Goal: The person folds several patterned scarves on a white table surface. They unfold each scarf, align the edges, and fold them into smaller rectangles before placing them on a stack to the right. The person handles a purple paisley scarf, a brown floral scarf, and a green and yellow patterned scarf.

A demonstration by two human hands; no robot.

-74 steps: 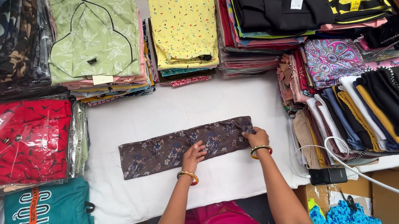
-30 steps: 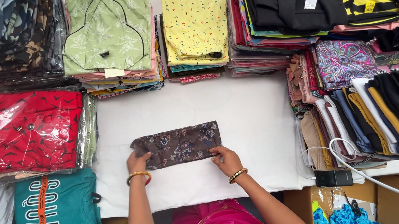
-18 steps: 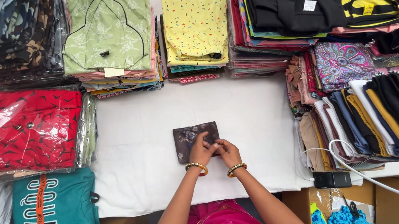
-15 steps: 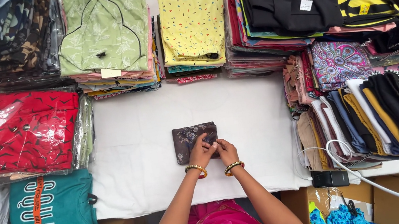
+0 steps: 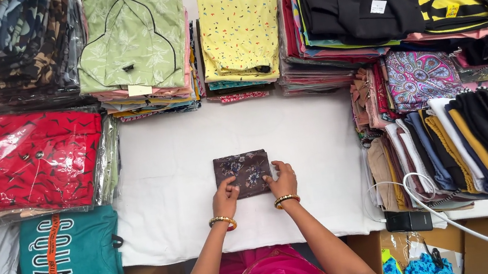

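Hands, left (image 5: pixel 226 198) and right (image 5: pixel 283 180), press open grips on the folded brown floral cloth (image 5: pixel 243 172) just ahead.

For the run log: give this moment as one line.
left hand: on folded brown floral cloth | right hand: on cloth | surface: white table

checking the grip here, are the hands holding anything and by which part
Both hands rest on the folded dark floral cloth lying on the white table: left hand on its lower left corner, right hand on its lower right edge. Pressing, not lifting.
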